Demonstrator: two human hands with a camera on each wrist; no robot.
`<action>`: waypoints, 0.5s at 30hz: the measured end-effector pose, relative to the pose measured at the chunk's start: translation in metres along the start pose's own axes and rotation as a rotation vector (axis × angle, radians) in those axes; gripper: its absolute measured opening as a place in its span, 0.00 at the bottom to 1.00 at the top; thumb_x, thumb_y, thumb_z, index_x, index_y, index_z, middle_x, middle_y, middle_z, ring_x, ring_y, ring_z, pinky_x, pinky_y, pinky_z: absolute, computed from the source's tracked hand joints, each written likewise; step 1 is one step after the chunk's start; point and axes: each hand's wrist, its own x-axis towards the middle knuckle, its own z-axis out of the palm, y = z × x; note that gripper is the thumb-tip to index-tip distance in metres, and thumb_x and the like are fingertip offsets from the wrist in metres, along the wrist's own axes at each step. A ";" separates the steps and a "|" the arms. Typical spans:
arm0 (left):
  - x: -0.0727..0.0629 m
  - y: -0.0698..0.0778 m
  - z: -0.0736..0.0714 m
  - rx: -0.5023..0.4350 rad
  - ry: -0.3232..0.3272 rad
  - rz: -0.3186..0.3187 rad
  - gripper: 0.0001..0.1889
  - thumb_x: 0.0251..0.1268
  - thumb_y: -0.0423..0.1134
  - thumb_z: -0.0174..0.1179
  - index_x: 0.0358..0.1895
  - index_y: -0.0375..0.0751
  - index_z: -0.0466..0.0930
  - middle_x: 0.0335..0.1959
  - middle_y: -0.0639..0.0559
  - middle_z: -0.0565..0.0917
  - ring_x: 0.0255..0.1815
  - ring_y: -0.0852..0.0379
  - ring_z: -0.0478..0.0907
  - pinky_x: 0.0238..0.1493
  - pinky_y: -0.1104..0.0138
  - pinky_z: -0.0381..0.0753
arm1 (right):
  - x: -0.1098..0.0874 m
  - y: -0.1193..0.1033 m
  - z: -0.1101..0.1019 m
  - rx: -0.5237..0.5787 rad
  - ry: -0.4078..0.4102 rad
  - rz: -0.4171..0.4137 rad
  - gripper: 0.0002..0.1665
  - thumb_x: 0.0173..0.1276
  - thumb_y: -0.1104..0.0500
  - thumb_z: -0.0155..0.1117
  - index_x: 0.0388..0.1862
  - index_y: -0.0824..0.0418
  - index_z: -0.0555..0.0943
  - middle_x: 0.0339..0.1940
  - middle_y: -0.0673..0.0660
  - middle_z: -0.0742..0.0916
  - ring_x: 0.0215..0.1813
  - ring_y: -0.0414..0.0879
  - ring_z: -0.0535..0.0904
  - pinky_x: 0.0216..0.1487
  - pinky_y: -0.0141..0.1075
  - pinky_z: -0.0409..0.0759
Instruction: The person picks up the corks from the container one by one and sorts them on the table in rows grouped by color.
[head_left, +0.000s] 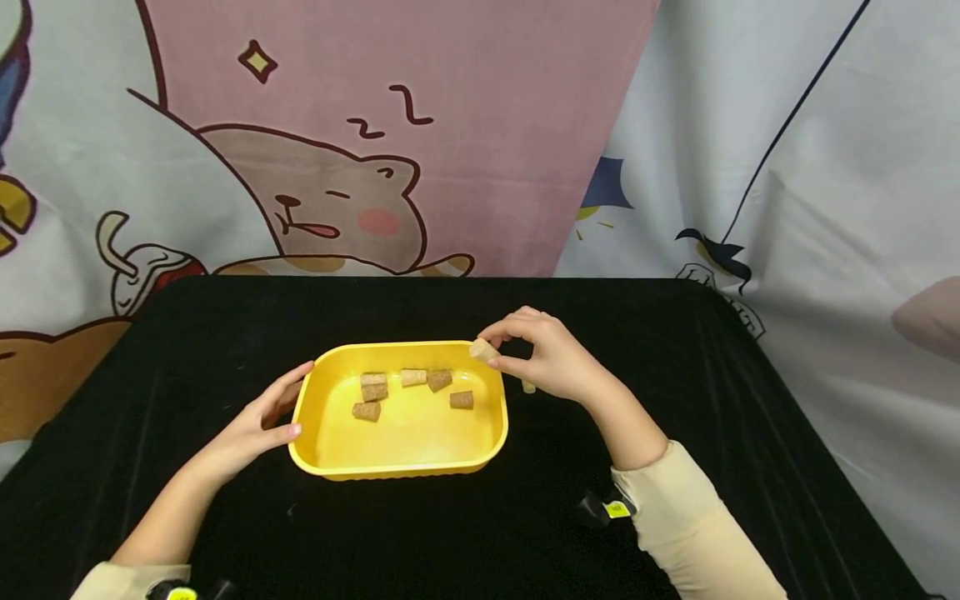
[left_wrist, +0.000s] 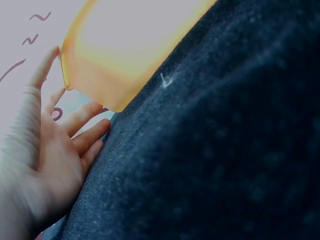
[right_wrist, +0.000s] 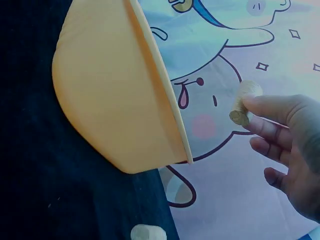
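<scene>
A yellow plastic tray (head_left: 397, 446) sits on the black cloth with several tapered corks (head_left: 367, 411) lying in it. My left hand (head_left: 258, 417) rests against the tray's left end, thumb and forefinger spread apart at the rim. In the left wrist view its fingers (left_wrist: 90, 135) reach out fairly straight along the outside of the tray. At the tray's right rear corner, my right hand (head_left: 551, 354) pinches a light cork (head_left: 483, 350) between thumb and fingers. The right wrist view shows that cork (right_wrist: 245, 102) raised above the rim's level.
Another pale cork (head_left: 528, 387) lies on the cloth just right of the tray, partly hidden under my right hand. A black cloth (head_left: 225, 333) covers the table. Behind it hangs a curtain (head_left: 480, 208) printed with cartoon animals.
</scene>
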 end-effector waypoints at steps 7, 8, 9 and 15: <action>-0.001 -0.002 -0.002 0.004 0.003 -0.013 0.35 0.69 0.31 0.50 0.76 0.45 0.47 0.69 0.30 0.62 0.61 0.65 0.69 0.54 0.57 0.69 | -0.019 0.007 -0.004 0.016 0.075 0.087 0.18 0.60 0.58 0.71 0.50 0.54 0.83 0.39 0.46 0.81 0.43 0.44 0.73 0.43 0.42 0.71; -0.001 -0.002 -0.002 0.005 0.003 -0.013 0.35 0.69 0.32 0.50 0.76 0.45 0.47 0.69 0.30 0.62 0.61 0.65 0.69 0.54 0.58 0.69 | -0.021 0.009 -0.004 0.014 0.087 0.092 0.18 0.60 0.58 0.71 0.50 0.54 0.83 0.39 0.46 0.81 0.43 0.44 0.74 0.41 0.42 0.70; -0.001 -0.002 -0.002 0.005 0.002 -0.013 0.35 0.69 0.32 0.50 0.76 0.45 0.47 0.68 0.30 0.62 0.60 0.65 0.69 0.53 0.59 0.70 | -0.024 0.011 -0.005 0.015 0.099 0.098 0.18 0.60 0.58 0.71 0.50 0.54 0.82 0.39 0.46 0.81 0.43 0.45 0.74 0.40 0.42 0.70; 0.000 -0.002 -0.001 -0.002 -0.003 -0.008 0.35 0.69 0.31 0.50 0.76 0.44 0.47 0.68 0.29 0.62 0.60 0.64 0.69 0.53 0.61 0.70 | -0.039 0.022 -0.007 0.033 0.165 0.180 0.16 0.60 0.58 0.71 0.48 0.54 0.82 0.37 0.48 0.82 0.42 0.47 0.74 0.39 0.43 0.71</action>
